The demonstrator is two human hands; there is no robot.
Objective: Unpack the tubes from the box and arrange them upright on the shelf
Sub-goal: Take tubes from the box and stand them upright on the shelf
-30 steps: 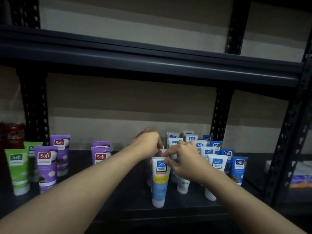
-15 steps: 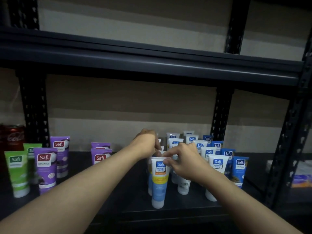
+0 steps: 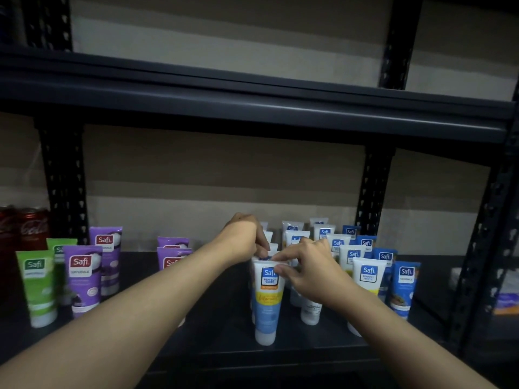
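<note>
White-yellow-blue Safi tube (image 3: 268,301) stood cap-down on shelf (image 3: 219,332), crimp pinched by left hand (image 3: 243,240) and right hand (image 3: 311,268), grip unchanged.

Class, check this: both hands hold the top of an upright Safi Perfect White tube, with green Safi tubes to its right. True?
Wrong side: in the head view the green Safi tubes stand left of the Safi Perfect White tube, whose top the left hand and right hand hold.

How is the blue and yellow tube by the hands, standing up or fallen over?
Standing up. The tube rests on its white cap on the shelf, flat end up.
</note>
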